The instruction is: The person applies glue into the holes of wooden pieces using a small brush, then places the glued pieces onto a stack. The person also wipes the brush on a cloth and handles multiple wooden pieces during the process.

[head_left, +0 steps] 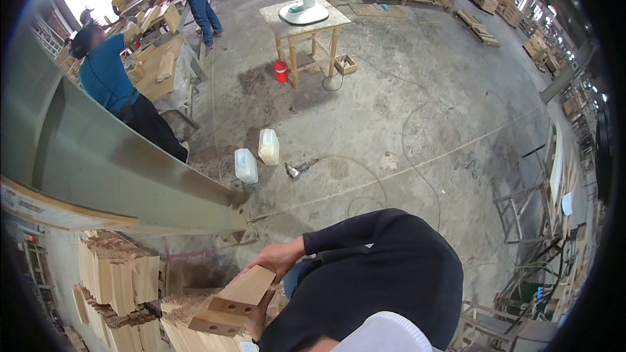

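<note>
My right hand point(279, 259), its black sleeve reaching across from the right, grips the far end of a light wooden block point(251, 286). Two round holes show in the block's near end face. Beneath lies a second piece of wood with similar holes point(214, 323), close against the first. My left hand point(260, 314) is at the near right side of these pieces, fingers curled against them and partly hidden by the wood and my body. Below and to the left, stacked wooden pieces point(122, 280) stand in piles with rough, jagged-looking tops.
A large grey-green metal panel point(130, 163) curves along the left. Beyond are two white jugs point(268, 146), an air tool point(300, 168) with its hose, and a fan point(304, 12) on a small table point(332, 21). Co-workers point(107, 68) stand at benches far left.
</note>
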`<state>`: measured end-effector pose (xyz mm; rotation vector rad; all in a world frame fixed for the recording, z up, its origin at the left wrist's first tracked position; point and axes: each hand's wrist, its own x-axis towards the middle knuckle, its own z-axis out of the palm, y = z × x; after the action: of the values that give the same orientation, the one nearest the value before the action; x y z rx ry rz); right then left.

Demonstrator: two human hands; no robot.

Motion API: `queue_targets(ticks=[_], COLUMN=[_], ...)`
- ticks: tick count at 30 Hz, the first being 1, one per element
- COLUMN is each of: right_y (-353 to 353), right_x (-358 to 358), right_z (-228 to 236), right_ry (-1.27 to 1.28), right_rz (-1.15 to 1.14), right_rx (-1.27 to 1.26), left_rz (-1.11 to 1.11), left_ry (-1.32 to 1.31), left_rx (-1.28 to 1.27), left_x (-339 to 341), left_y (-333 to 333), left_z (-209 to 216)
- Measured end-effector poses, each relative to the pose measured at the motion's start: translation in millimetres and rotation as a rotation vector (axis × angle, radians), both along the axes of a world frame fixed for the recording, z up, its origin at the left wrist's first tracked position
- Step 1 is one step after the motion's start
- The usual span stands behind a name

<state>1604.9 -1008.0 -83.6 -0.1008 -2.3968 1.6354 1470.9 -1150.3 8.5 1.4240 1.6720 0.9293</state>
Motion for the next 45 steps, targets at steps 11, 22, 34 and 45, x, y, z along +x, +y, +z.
queue_targets(ticks=[11,22,34,45], right_y=[17,-25,-18,80], right_x=[-90,-268,-396,-517], right_z=[4,44,45,55], right_ry=[-0.008,-0.119,-0.204,-0.186], right_rz=[0.213,0.647,0.711,0.258], right_rx=[-0.233,0.0,0.041,-0.078], left_rz=[0.215,0.673,0.871,0.441], left_ry=[-0.084,-0.357,-0.753,-0.413], left_rx=[0.077,0.568,0.454,0.485], left_x=[-76,-157,-259,-463], left_y=[-30,-82,-75,43], left_z=[-18,-18,-16,-1])
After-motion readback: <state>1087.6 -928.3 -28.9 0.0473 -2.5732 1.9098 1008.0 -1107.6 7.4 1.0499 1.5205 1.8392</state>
